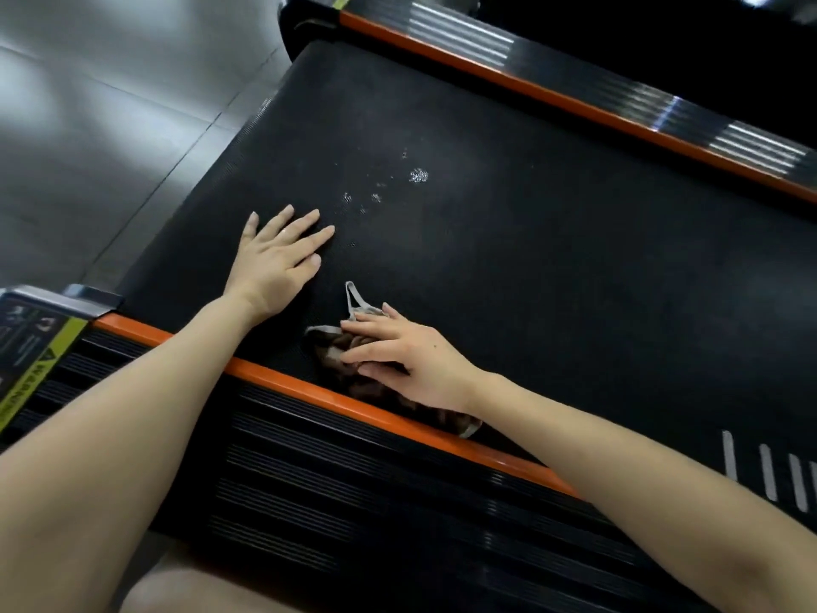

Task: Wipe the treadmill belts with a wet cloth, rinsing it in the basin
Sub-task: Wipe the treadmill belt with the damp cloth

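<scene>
A black treadmill belt (508, 241) fills the middle of the view, with small water droplets (418, 174) on it. My left hand (276, 258) lies flat on the belt with its fingers straight. A dark brown wet cloth (367, 387) with a pale edge loop lies bunched at the belt's near edge. My right hand (406, 360) presses down on it with straight fingers. Part of the cloth is hidden under that hand.
Orange trim (283, 378) and a ribbed black side rail (376, 480) run along the near side; another orange rail (552, 95) borders the far side. A warning label (31, 347) sits at the left. Grey tiled floor (97, 126) lies beyond the belt's end. No basin is in view.
</scene>
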